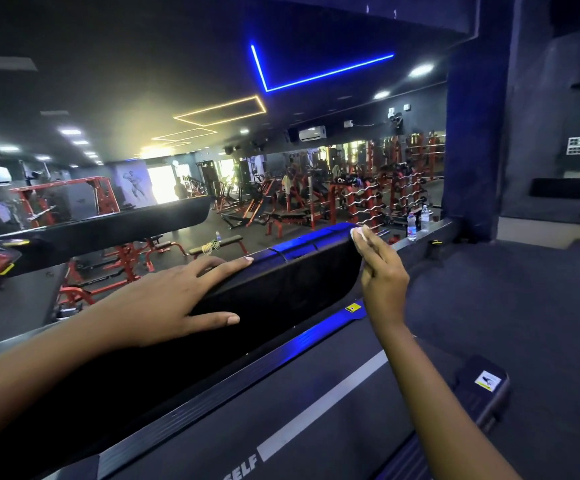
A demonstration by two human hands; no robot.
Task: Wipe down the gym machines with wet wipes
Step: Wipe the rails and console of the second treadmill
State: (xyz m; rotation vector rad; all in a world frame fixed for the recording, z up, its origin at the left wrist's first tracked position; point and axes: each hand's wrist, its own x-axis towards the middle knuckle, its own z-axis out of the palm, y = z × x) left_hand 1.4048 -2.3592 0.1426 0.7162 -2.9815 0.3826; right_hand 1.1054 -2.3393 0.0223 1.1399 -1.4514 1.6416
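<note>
**A:** Where is the wipe [357, 234]?
**B:** At the far right end of the treadmill's black front cover [281, 292], touching its top edge.
**A:** What holds it?
**B:** The right grip [382, 271] pinches it between fingertips and thumb.
**A:** And the left grip [164, 299]?
**B:** Released, lying flat on the same cover, with its fingers over the top edge and its thumb on the near face.
**A:** What else is there?
**B:** The treadmill belt [281, 410] runs below the cover. Behind it a mirror [212, 168] shows red gym machines, and two water bottles [411, 227] stand at the mirror's foot, right of the wipe.
</note>
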